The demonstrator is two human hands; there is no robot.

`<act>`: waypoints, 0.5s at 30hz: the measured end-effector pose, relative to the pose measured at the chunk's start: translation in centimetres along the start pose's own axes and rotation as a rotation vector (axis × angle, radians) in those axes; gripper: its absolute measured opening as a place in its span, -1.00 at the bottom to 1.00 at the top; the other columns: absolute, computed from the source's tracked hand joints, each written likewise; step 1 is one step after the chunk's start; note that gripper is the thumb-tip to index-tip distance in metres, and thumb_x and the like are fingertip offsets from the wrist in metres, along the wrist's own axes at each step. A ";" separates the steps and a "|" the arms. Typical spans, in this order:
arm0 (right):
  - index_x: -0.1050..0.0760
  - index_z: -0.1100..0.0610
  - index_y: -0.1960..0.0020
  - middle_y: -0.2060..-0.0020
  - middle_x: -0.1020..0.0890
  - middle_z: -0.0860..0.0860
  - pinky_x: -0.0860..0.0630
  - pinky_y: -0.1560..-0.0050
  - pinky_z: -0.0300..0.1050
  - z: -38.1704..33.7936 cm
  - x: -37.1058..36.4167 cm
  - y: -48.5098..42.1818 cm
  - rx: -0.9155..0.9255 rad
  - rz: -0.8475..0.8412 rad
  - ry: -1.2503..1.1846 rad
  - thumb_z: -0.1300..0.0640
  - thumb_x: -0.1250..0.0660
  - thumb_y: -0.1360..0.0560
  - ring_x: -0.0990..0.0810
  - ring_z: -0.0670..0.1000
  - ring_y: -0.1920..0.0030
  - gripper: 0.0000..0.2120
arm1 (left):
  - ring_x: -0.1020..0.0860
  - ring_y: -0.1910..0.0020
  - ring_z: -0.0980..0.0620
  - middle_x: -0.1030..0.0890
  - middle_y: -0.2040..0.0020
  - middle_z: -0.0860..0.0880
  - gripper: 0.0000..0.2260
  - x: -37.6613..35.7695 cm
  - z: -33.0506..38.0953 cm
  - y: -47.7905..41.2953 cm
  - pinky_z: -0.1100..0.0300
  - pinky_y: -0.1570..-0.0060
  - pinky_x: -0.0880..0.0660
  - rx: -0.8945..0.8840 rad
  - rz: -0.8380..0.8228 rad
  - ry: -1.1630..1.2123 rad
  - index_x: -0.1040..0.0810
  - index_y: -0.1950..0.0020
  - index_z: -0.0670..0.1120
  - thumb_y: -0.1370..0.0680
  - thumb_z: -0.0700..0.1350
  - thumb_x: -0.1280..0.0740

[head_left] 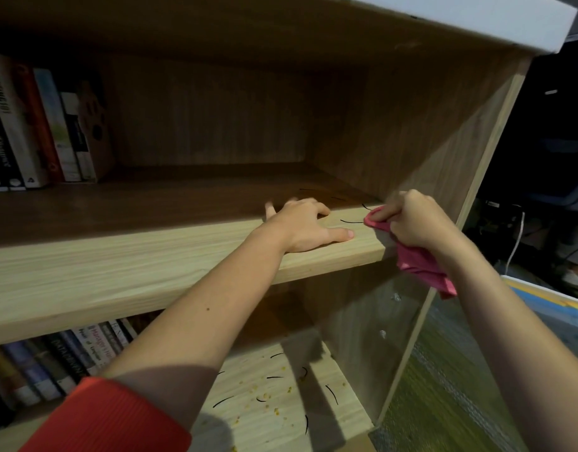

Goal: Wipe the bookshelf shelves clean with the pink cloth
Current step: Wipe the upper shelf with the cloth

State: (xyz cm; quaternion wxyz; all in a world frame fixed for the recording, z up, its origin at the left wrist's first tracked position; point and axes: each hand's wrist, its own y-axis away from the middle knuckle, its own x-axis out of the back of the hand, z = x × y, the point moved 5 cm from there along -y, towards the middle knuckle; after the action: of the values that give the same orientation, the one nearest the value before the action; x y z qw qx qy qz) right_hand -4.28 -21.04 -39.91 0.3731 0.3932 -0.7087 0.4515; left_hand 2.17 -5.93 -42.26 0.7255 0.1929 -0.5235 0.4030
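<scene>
Pink cloth point(414, 256) gripped at wooden shelf point(150, 256) edge, dark marks point(351, 221).

A dark room lies at the right, where a white cable point(516, 238) hangs down.

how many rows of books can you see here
2: an upper row at the left of the upper shelf, a lower row on the lower shelf. More may lie beyond the left edge.

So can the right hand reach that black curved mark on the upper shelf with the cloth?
Probably yes. The right hand holds the pink cloth right beside the black mark, with nothing between. The left hand rests just left of it, not covering it.
</scene>
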 end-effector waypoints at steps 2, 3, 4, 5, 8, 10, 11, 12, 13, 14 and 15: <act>-0.64 0.03 -0.07 -0.03 -0.64 0.02 -0.52 -0.09 0.03 0.2 0.2 -0.5 -0.013 0.016 0.043 0.32 -0.21 -0.50 -0.53 0.10 -0.07 -0.68 | -0.05 -0.51 -0.08 -0.24 -0.49 0.04 -0.41 0.0 0.0 0.0 -0.28 -0.37 0.22 0.000 0.004 0.006 -0.34 -0.42 0.04 -0.48 0.31 -0.21; -0.63 0.03 -0.09 -0.05 -0.64 0.04 -0.53 -0.07 0.05 0.0 0.0 -0.6 -0.014 0.020 0.074 0.32 -0.21 -0.49 -0.53 0.12 -0.08 -0.67 | -0.05 -0.51 -0.08 -0.24 -0.49 0.04 -0.41 0.0 0.0 0.0 -0.28 -0.37 0.22 0.000 0.004 0.009 -0.34 -0.42 0.04 -0.48 0.31 -0.21; -0.63 0.03 -0.10 -0.06 -0.62 0.03 -0.53 -0.07 0.06 -0.5 -0.1 -0.6 0.000 0.022 0.095 0.32 -0.20 -0.48 -0.52 0.13 -0.10 -0.66 | -0.05 -0.51 -0.08 -0.24 -0.49 0.04 -0.41 0.0 0.0 0.0 -0.28 -0.37 0.22 0.002 0.006 0.011 -0.34 -0.42 0.04 -0.47 0.31 -0.21; -0.63 0.03 -0.10 -0.04 -0.61 0.00 -0.51 -0.08 0.04 -1.0 -0.4 -0.4 0.030 0.017 0.102 0.33 -0.19 -0.49 -0.51 0.12 -0.10 -0.65 | -0.04 -0.51 -0.08 -0.24 -0.48 0.05 -0.41 0.0 0.0 0.0 -0.28 -0.37 0.22 0.003 0.005 0.012 -0.34 -0.42 0.04 -0.47 0.31 -0.21; -0.64 0.05 -0.08 0.12 -0.55 -0.10 -0.44 -0.03 -0.10 -1.2 -0.3 0.3 0.080 -0.018 0.022 0.35 -0.19 -0.51 -0.46 -0.01 -0.01 -0.66 | -0.04 -0.51 -0.08 -0.24 -0.48 0.05 -0.41 0.0 0.0 -0.1 -0.28 -0.37 0.21 0.000 0.009 0.010 -0.35 -0.41 0.04 -0.47 0.32 -0.21; -0.65 0.02 -0.05 0.05 -0.60 -0.06 -0.47 -0.05 -0.06 -0.4 0.0 -0.3 0.053 -0.005 0.018 0.34 -0.19 -0.50 -0.47 0.00 -0.02 -0.65 | -0.04 -0.51 -0.08 -0.24 -0.48 0.05 -0.41 0.0 -0.1 -0.1 -0.27 -0.37 0.22 -0.002 0.012 0.011 -0.35 -0.41 0.04 -0.47 0.31 -0.21; -0.65 0.01 -0.05 -0.02 -0.63 -0.01 -0.50 -0.07 -0.01 -0.2 0.0 -0.7 0.040 0.009 0.044 0.34 -0.19 -0.49 -0.50 0.05 -0.06 -0.64 | -0.04 -0.51 -0.08 -0.24 -0.48 0.05 -0.41 0.0 0.0 0.0 -0.27 -0.37 0.22 -0.002 0.011 0.015 -0.35 -0.41 0.04 -0.47 0.31 -0.22; -0.64 0.00 -0.06 -0.05 -0.63 0.02 -0.52 -0.08 0.03 -0.2 -0.1 -0.8 0.026 0.015 0.071 0.34 -0.19 -0.48 -0.51 0.10 -0.09 -0.63 | -0.03 -0.51 -0.08 -0.24 -0.49 0.05 -0.41 0.0 0.0 0.0 -0.27 -0.38 0.22 -0.002 0.008 0.018 -0.35 -0.41 0.04 -0.48 0.30 -0.22; -0.64 0.01 -0.07 -0.07 -0.63 0.04 -0.52 -0.07 0.03 -0.3 -0.3 -0.8 0.024 0.019 0.097 0.34 -0.19 -0.48 -0.50 0.13 -0.11 -0.63 | -0.03 -0.51 -0.08 -0.24 -0.49 0.05 -0.41 0.1 0.0 0.0 -0.27 -0.38 0.22 0.000 0.007 0.020 -0.35 -0.42 0.03 -0.48 0.30 -0.22; -0.64 0.02 -0.08 -0.06 -0.62 0.03 -0.51 -0.05 -0.01 -0.5 -0.5 -0.7 0.035 0.022 0.111 0.34 -0.19 -0.48 -0.50 0.13 -0.11 -0.63 | -0.02 -0.51 -0.08 -0.24 -0.49 0.05 -0.41 0.1 0.0 0.0 -0.26 -0.38 0.23 0.002 0.008 0.021 -0.35 -0.42 0.03 -0.47 0.31 -0.22; -0.63 0.03 -0.09 -0.05 -0.60 0.01 -0.48 -0.03 -0.05 -0.6 -0.6 -0.4 0.059 0.027 0.105 0.35 -0.19 -0.48 -0.50 0.11 -0.11 -0.64 | -0.02 -0.51 -0.08 -0.24 -0.49 0.05 -0.40 0.1 0.0 0.0 -0.26 -0.38 0.23 0.002 0.007 0.020 -0.34 -0.42 0.03 -0.47 0.31 -0.22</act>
State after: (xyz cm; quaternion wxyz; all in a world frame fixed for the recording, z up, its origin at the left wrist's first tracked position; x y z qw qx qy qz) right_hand -3.56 -20.46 -40.14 0.3919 0.3700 -0.6798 0.4974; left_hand 2.15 -5.89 -42.21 0.7291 0.1878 -0.5164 0.4079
